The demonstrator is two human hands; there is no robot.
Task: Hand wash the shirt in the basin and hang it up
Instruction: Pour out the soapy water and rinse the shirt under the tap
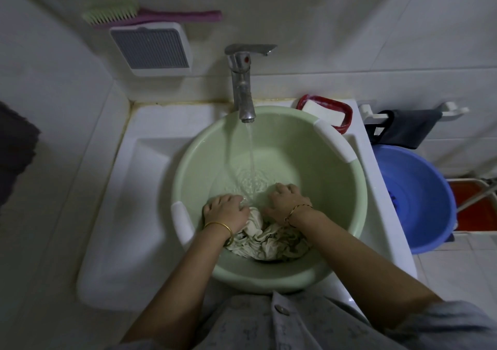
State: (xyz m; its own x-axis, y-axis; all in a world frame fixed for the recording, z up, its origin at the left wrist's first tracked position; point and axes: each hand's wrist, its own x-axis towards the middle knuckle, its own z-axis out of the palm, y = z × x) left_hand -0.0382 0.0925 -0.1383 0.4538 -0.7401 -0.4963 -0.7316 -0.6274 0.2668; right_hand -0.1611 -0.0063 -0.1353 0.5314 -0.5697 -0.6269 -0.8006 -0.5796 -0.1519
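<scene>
- Wet shirt (pixel 266 238) bunched at the basin (pixel 349 196) near edge, in white sink (pixel 150 188).
- On it, left grip (pixel 224 211) clenches cloth; right grip (pixel 287 202) curled, hold unclear.
- Running tap (pixel 242 86); soap (pixel 322 113) at sink's back-right corner; blue tub (pixel 419 196) beside.

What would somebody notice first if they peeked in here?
The big green basin in the middle, with the tap pouring water into it. At its near edge, the left hand and right hand are on a crumpled pale shirt. A blue tub sits to the right.
</scene>
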